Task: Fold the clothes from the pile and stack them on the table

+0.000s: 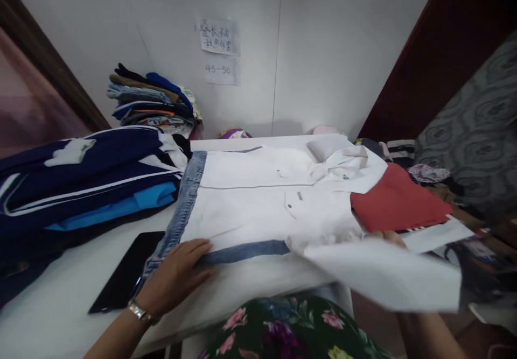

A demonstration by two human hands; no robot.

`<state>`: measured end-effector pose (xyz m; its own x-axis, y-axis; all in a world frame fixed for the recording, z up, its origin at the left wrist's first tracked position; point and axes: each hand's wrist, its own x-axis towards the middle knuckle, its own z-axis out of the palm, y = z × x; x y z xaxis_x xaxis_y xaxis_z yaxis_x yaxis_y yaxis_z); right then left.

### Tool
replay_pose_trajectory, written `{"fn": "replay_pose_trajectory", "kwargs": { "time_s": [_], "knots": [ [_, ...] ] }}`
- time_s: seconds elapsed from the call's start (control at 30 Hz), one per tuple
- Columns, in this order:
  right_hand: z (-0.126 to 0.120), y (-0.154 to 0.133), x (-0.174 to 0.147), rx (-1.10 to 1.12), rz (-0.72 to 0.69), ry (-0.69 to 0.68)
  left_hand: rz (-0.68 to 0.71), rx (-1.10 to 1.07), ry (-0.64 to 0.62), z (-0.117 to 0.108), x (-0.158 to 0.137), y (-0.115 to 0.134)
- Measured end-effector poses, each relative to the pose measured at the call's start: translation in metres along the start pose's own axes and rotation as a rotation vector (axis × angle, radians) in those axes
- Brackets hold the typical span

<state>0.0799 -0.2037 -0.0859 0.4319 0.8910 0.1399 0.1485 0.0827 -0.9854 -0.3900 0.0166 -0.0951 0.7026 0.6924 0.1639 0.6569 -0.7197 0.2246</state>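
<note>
A white jacket with blue denim trim along its hem and side is spread across the white table, its collar towards the right. My left hand rests with outstretched fingers on the near hem corner, thumb apart. At the right, my right hand holds the near sleeve, which is lifted and blurred by motion. That sleeve hides most of the hand; only some fingers show above its edge. The far sleeve lies bunched near the collar.
A black flat device lies left of the jacket. Navy garments with white stripes are piled at the left, with a folded clothes stack behind. A red garment lies at the right. Handwritten papers hang on the wall.
</note>
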Motion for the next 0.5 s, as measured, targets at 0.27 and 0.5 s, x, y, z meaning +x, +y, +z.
{"fn": "replay_pose_trajectory", "kwargs": {
  "time_s": [0.27,0.5],
  "knots": [
    [0.046,0.017,-0.023,-0.079,0.207,0.209,-0.060,0.209,0.008,-0.003,-0.018,-0.004],
    [0.036,-0.005,-0.059,-0.247,0.118,-0.172,-0.201,0.219,-0.021,-0.006,-0.017,-0.011]
  ]
}}
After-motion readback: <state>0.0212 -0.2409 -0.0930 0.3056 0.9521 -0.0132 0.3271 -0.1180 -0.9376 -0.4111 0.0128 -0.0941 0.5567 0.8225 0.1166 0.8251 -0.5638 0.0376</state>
